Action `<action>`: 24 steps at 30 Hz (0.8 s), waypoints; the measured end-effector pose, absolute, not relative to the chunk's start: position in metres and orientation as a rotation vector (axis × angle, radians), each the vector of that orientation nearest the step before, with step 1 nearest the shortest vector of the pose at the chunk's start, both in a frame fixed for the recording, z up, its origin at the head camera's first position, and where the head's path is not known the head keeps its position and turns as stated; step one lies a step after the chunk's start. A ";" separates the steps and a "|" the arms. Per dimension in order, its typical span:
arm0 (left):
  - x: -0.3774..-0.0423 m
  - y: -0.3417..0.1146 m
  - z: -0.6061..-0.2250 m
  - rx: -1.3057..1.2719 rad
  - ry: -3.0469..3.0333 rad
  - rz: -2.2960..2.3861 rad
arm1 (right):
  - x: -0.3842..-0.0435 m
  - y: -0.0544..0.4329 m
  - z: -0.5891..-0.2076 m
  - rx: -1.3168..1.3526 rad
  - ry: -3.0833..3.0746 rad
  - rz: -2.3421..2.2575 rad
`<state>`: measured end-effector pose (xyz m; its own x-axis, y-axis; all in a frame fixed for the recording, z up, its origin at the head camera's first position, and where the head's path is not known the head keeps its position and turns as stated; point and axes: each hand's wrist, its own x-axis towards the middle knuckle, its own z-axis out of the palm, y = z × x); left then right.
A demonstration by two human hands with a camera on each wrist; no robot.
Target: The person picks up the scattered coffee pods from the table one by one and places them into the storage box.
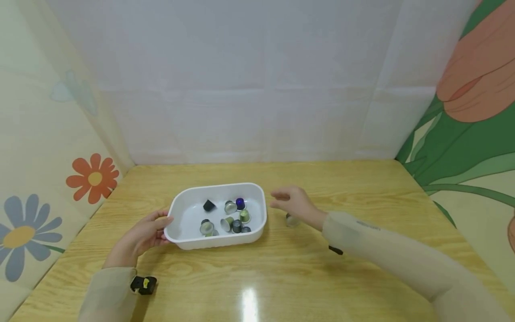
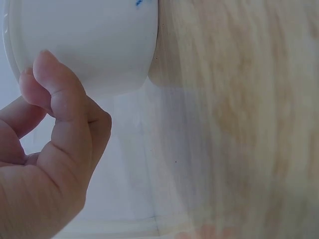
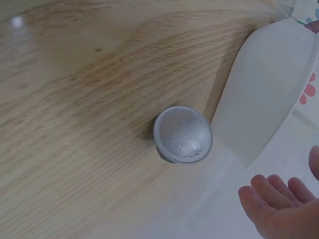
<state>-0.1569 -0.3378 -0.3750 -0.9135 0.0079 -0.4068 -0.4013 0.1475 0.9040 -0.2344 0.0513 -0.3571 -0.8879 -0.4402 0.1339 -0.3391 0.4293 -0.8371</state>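
A white plastic tub point(image 1: 185, 243) stands on the wooden table, holding several coffee capsules. Among them I see a black one point(image 1: 208, 205), a purple one point(image 1: 240, 204) and a light green one point(image 1: 244, 216). My left hand point(image 1: 146, 232) grips the tub's left end, the thumb over the rim and the fingers against the outer wall point(image 2: 114, 55). To the right of the tub, my right hand point(image 1: 295, 203) hovers with its fingers extended and nothing in them. Below it a single coffee capsule point(image 3: 183, 135) lies on the table, its silver foil lid showing in the right wrist view.
The wooden table point(image 1: 342, 183) runs back to a white cloth backdrop point(image 1: 261, 89). Flower-patterned panels flank it at the left point(image 1: 32, 134) and right point(image 1: 474, 156). A black wrist device point(image 1: 143, 285) sits at my left cuff.
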 end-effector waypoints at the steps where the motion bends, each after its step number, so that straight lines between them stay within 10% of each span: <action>1: -0.157 -0.338 -0.375 -0.378 2.115 1.825 | -0.234 0.054 -0.357 -0.692 2.569 -1.458; 24: -0.156 -0.337 -0.375 -0.384 2.122 1.823 | -0.235 0.081 -0.382 -0.629 2.542 -1.420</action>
